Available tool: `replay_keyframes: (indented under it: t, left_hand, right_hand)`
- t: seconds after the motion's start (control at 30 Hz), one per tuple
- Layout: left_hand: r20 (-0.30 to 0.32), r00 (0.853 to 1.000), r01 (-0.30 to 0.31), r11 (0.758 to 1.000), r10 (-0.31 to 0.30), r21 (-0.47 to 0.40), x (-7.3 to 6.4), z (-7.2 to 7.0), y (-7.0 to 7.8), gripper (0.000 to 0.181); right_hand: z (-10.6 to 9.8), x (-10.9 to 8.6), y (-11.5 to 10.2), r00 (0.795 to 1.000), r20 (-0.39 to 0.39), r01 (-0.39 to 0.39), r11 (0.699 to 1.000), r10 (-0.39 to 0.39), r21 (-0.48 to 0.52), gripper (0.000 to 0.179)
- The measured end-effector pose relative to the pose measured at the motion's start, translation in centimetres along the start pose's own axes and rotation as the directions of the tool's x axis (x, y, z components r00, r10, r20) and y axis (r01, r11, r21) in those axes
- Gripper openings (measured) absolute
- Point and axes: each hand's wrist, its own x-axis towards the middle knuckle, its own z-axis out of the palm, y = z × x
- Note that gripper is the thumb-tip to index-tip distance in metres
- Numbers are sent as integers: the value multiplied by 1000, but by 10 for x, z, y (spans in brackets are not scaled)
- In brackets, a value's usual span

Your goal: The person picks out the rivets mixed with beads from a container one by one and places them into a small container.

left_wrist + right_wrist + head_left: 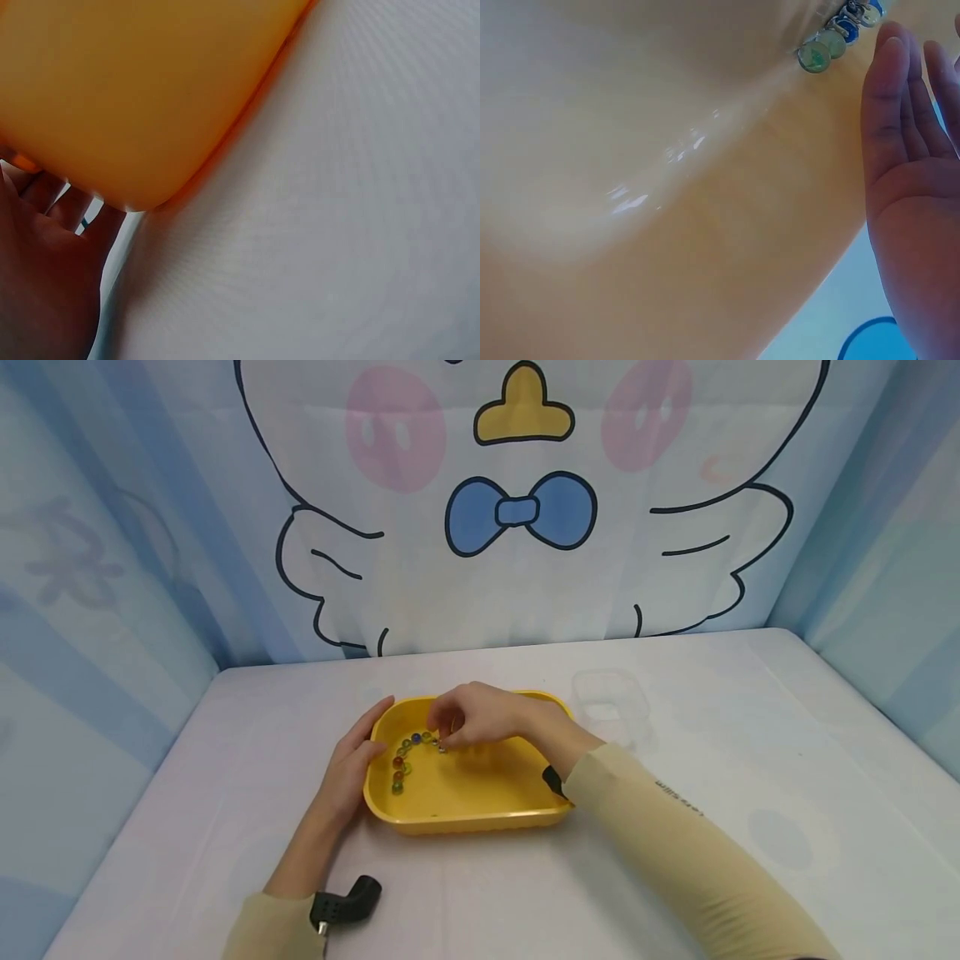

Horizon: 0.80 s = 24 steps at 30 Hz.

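Observation:
A yellow tray (480, 818) sits on the table. My left hand (352, 768) grips its left end, thumb over the rim and fingers along the outer wall; in the left wrist view the fingers (71, 206) lie against the tray wall. Inside, several glass marbles (398, 762) form a curved row along the left and far sides. My right hand (480, 714) reaches in from the right, fingers curled down, and pinches a marble at the row's right end. Its fingertips partly hide that marble. The right wrist view shows green and blue marbles (814, 56) beside the fingers.
A clear plastic container (611, 697) stands on the table behind the tray's right end. A white cloth covers the table (750, 735), with printed curtains (525, 593) at the back and sides. My right forearm (652, 827) crosses the tray's right edge.

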Motion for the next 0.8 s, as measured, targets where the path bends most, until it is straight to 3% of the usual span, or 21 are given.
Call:
replay_keyframes:
  t: [0.8]
  left_hand:
    - [-6,1000,-3,1000,3,-16,1,0,-3,63]
  right_hand:
    - [8,4,2,997,59,-43,996,48,-79,16]
